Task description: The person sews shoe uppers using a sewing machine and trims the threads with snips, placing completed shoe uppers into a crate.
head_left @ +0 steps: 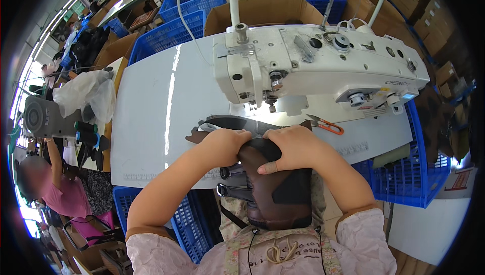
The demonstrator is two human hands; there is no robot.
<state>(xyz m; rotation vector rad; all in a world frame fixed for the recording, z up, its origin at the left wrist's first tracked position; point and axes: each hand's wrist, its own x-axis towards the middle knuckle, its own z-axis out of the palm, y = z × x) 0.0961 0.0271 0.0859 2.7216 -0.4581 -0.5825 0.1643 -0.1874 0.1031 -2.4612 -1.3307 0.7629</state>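
A brown and black leather piece [273,194] rests against my lap, and its upper end lies over the sewing table's front edge. Black straps with metal buckles [235,191] stick out from its left side. My left hand [226,142] is closed on the upper edge at the left, thumb pointing inward. Beside it my right hand [289,148] grips the same edge, with a tan wrap around one finger. Beyond both hands a dark curved flap [227,120] with a grey lining spreads on the table. Whether the fingers beneath touch anything else is hidden.
A white sewing machine [308,67] stands just beyond the leather piece. Orange-handled thread snips [327,125] lie right of my right hand on the white table [141,123]. Blue crates [404,174] flank the table. A person in pink [65,194] sits at the far left.
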